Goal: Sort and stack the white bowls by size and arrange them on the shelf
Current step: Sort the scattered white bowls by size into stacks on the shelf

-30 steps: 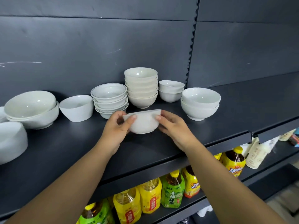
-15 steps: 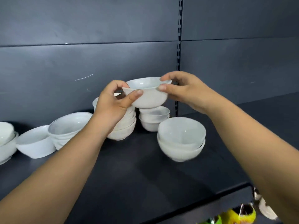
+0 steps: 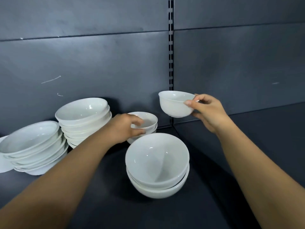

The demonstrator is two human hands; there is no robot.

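The small white bowl (image 3: pixel 175 104) hangs upright in the air, mouth up and rim close to level, above the shelf (image 3: pixel 203 209) and just in front of the slotted upright (image 3: pixel 171 47) in the back panel (image 3: pixel 99 63); being round, it shows no long axis. It is plain glossy white and narrows to a small foot. The right hand (image 3: pixel 208 113) pinches its right rim, thumb on the outer wall and fingers curled round the edge, so that part of the rim is covered. The left hand (image 3: pixel 123 128) grips the near-left rim of the top bowl of the low stack (image 3: pixel 147 122), fingers curled over the edge. The hand hides that stack's left side, and the two-bowl stack (image 3: pixel 156 164) in front hides its base. Further left stand a tall stack (image 3: pixel 82 113) and a wider stack (image 3: pixel 31 144); beside it a white piece (image 3: pixel 3 162) is cut off by the frame edge
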